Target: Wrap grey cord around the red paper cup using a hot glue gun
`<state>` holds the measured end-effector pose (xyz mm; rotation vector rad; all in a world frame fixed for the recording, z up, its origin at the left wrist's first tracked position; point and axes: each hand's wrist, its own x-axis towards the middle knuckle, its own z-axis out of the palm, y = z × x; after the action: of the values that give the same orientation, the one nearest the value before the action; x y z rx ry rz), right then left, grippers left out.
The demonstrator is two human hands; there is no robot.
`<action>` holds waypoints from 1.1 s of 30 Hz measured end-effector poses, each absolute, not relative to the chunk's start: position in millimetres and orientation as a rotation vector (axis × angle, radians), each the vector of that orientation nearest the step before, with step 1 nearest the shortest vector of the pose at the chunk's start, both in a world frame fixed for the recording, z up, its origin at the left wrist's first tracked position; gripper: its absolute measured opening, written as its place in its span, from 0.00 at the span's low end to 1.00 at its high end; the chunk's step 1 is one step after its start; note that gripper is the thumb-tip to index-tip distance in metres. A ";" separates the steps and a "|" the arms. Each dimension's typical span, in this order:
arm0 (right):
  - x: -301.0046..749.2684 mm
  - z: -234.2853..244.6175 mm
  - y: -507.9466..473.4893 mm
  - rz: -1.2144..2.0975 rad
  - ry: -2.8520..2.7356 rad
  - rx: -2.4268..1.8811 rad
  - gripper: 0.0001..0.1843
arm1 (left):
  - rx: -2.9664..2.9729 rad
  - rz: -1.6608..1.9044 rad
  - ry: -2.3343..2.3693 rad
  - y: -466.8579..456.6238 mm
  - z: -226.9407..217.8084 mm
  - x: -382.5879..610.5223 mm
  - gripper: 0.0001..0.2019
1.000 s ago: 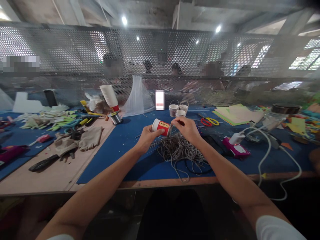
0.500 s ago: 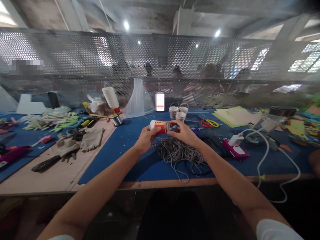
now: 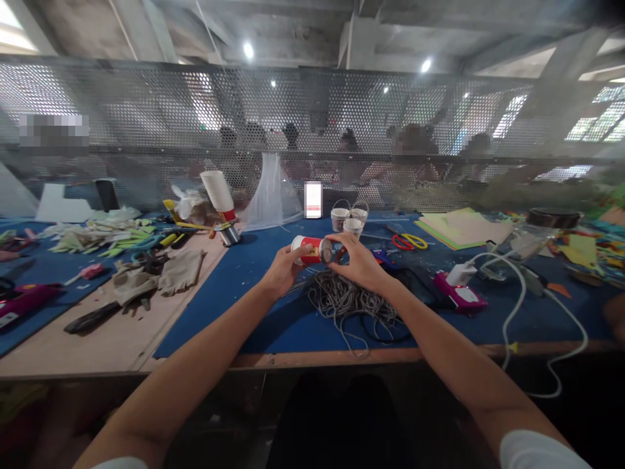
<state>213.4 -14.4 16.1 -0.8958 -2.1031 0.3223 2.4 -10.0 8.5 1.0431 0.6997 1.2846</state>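
A red and white paper cup [image 3: 310, 245] lies sideways in the air above the table, its white rim to the left. Around its right end, grey cord seems to be wound. My left hand [image 3: 284, 267] grips the rim side, thumb across the red wall. At the corded end, my right hand [image 3: 359, 262] curves its thumb and fingers around the cup; whether a strand is pinched there I cannot tell. Below the hands lies a loose heap of grey cord [image 3: 349, 299] on the blue mat [image 3: 219, 319].
Behind the cup stand small white buckets [image 3: 352, 226] with handles. Scissors [image 3: 409, 241], paper sheets [image 3: 463, 228] and a purple power strip [image 3: 459, 294] lie right. Leftward are stacked cups [image 3: 217, 192], a metal can [image 3: 228, 234] and gloves [image 3: 180, 272]. A perforated screen [image 3: 312, 111] closes the back.
The paper cup has turned a little about its length, its yellow label shifting toward me. My right fingers have spread slightly around the corded end. My left hand keeps its hold.
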 end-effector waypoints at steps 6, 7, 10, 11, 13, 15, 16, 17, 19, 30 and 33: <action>213.9 9.7 -7.4 0.306 -2.001 -0.948 0.24 | 1.055 1.347 0.685 -7.7 5.9 1.4 0.15; 214.4 9.5 -6.2 0.310 -1.994 -0.943 0.19 | 1.057 1.355 0.689 -6.8 5.3 1.0 0.16; 216.5 10.8 -3.8 0.330 -2.015 -0.900 0.08 | 1.049 1.387 0.700 -3.3 3.1 -0.2 0.17; 217.3 11.6 -3.6 0.338 -2.028 -0.890 0.07 | 1.037 1.403 0.702 -1.9 2.5 -0.6 0.17; 219.1 13.1 -3.7 0.356 -2.064 -0.889 0.07 | 1.003 1.429 0.712 0.9 1.3 -1.7 0.17; 220.8 13.8 -4.2 0.362 -2.118 -0.913 0.08 | 0.970 1.446 0.727 3.2 0.6 -2.8 0.17; 221.6 14.1 -4.4 0.363 -2.152 -0.929 0.08 | 0.959 1.452 0.727 4.1 0.4 -3.2 0.17; 222.3 14.4 -4.6 0.365 -2.188 -0.942 0.09 | 0.953 1.456 0.723 4.7 0.3 -3.6 0.16; 224.4 16.2 -4.4 0.374 -2.250 -0.952 0.10 | 0.948 1.464 0.712 5.1 0.4 -4.0 0.16; 303.8 30.8 11.2 -0.018 -2.001 -1.976 0.18 | 0.951 1.482 0.740 2.3 3.0 -0.9 0.17; 316.9 20.5 15.0 0.056 -2.033 -2.150 0.24 | 0.957 1.466 0.745 2.9 1.3 -0.6 0.17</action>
<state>316.9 15.0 20.5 -2.1503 -2.0334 0.0557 -0.6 2.9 1.3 0.9573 0.7450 1.4665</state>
